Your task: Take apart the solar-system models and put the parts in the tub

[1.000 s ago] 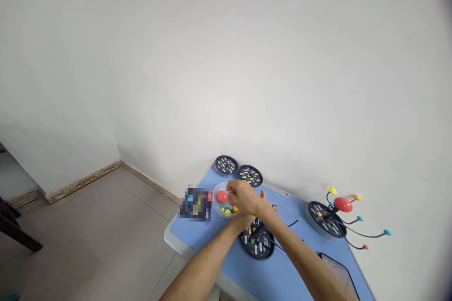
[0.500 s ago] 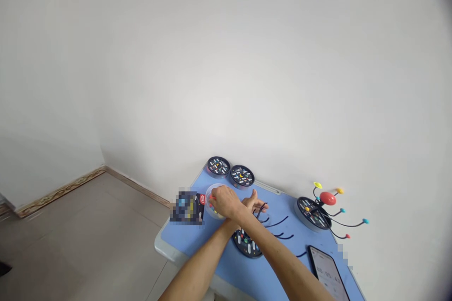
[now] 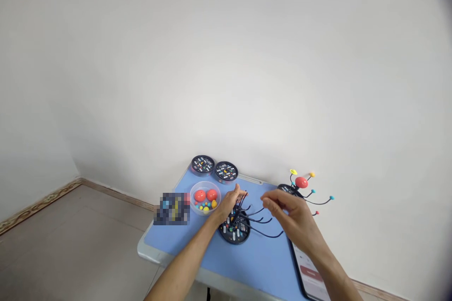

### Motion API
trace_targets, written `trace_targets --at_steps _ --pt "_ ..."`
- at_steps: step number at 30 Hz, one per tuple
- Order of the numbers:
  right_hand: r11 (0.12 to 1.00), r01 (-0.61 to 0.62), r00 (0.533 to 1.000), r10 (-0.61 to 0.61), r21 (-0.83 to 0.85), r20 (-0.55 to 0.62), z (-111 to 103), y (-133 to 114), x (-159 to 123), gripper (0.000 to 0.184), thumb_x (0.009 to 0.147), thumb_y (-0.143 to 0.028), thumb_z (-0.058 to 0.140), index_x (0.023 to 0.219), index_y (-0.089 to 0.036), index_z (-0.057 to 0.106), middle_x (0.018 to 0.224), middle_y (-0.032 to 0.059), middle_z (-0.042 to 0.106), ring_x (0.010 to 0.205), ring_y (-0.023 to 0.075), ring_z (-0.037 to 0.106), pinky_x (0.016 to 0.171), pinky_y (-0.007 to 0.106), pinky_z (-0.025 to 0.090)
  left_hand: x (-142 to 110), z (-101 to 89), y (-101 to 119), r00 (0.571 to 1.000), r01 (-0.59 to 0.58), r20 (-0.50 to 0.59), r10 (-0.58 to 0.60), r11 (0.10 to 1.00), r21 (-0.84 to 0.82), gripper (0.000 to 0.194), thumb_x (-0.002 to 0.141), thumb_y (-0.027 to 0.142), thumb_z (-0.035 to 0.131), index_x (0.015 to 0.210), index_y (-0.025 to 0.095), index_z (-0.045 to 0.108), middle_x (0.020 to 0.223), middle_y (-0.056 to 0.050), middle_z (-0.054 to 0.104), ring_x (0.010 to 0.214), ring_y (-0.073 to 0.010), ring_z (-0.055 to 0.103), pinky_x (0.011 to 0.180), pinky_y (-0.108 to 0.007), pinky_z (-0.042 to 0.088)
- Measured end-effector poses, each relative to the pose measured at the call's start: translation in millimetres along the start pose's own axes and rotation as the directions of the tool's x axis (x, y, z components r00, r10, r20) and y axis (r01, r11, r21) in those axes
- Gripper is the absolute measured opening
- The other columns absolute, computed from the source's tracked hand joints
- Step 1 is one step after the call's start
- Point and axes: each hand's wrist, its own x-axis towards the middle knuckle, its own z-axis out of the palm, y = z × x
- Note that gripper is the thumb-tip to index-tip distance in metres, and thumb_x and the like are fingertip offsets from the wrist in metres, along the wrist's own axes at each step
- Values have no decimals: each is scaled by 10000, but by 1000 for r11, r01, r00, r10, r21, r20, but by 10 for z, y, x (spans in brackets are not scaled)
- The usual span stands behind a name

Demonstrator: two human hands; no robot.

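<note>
My left hand [image 3: 231, 201] is beside the black round base [image 3: 235, 235], thumb raised and fingers stretched out behind the thin black curved rods [image 3: 261, 220] that rise from it. A rod tip crosses in front of its fingertips. My right hand [image 3: 294, 216] hovers to the right of the rods, thumb and forefinger pinched close to one rod's end. Whatever sits in that pinch is too small to make out. Left of my left hand stands a clear round bowl [image 3: 192, 204] holding two red balls [image 3: 199, 195] and several small yellow, orange and blue beads.
Two more round printed bases [image 3: 203, 164] stand at the table's back edge. An assembled planet model [image 3: 301, 182] with coloured balls is at the right by the wall. A phone [image 3: 309, 270] lies at the right edge, a blurred dark card [image 3: 172, 209] at the left.
My right hand has come out of the bowl and crossed to the right, its fingers now pinched by the rods. My left hand stays by the base. The view has shifted right.
</note>
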Motion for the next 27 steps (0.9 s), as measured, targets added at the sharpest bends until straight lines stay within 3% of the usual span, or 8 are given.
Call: trace_targets --at_steps 6,11,14,16,17,18,23,27 --pt "997 -53 997 49 -58 -65 408 502 -425 450 933 -534 442 739 -200 673 661 42 641 576 162 551 554 264 421 -89 12 65 978 -86 -169 121 975 205 771 832 818 338 981 166 721 1301 -147 652 1261 -301 557 1103 -457 406" --pt "986 -19 997 5 -165 -81 551 674 -516 363 955 -395 409 796 -200 671 718 47 646 580 156 577 564 261 419 -252 22 181 930 -152 -269 251 928 340 627 858 715 406 986 176 698 1191 -140 691 1217 -302 572 1119 -494 366" --pt "970 13 997 -32 -241 -76 506 658 -401 269 941 -289 431 882 -203 679 840 61 673 673 169 616 643 273 450 -465 51 179 860 -213 -331 388 863 459 412 885 536 480 1000 193 678 1154 -119 682 1160 -274 585 1084 -472 393" --pt "951 33 998 -46 -307 -34 479 599 -274 229 922 -219 456 919 -205 685 914 69 689 788 193 632 718 288 458 -614 90 125 767 -225 -377 519 768 600 286 887 391 494 1016 200 664 1059 -103 685 1033 -254 622 975 -450 470" --pt "939 45 999 -46 -341 5 475 558 -204 219 909 -187 472 932 -206 688 942 69 697 846 204 629 751 294 455 -675 116 90 743 -221 -369 558 726 652 251 871 323 503 1025 202 660 1025 -94 681 982 -243 627 925 -431 492" --pt "927 59 998 -42 -371 52 478 512 -135 216 896 -160 487 945 -207 692 966 68 703 897 213 621 779 296 449 -719 145 55 739 -211 -350 576 691 692 240 847 267 515 1028 204 659 995 -82 676 952 -237 627 890 -415 501" --pt "833 125 960 35 -540 277 601 302 131 265 842 -66 514 978 -191 704 1026 69 709 1021 229 575 849 298 404 -716 275 -55 804 -97 -316 504 635 766 168 769 186 578 905 199 675 880 -49 650 865 -232 619 782 -364 492" --pt "739 200 918 88 -643 386 748 251 219 247 858 -78 499 952 -169 708 1034 101 706 1052 254 571 832 322 379 -633 282 -111 798 -60 -336 501 620 782 125 800 173 537 757 186 654 772 -42 628 764 -216 602 702 -326 452"
